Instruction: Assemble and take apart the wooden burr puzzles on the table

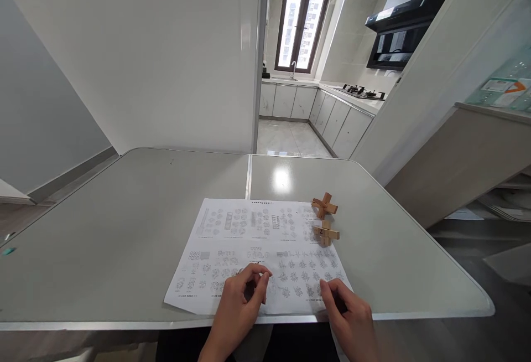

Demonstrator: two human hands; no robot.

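A large white printed sheet (244,246) lies flat at the front of the table, covered with rows of small assembly diagrams and captions. My left hand (243,298) rests over its lower middle, fingers curled in and thumb tip close to the index finger; nothing shows in it. Over the lower right corner is my right hand (348,309), also curled, thumb and index finger near each other, holding nothing visible. Two wooden interlocking puzzles sit at the sheet's right edge, away from both hands: a reddish-brown cross-shaped one (324,206) and, nearer me, a lighter one marked "2" (327,233).
The pale table (124,240) has a metal rim and a seam across its middle. A small teal item (8,251) lies at the far left edge. Behind are a white wall and a kitchen doorway. Bottles (504,85) stand on a shelf at right.
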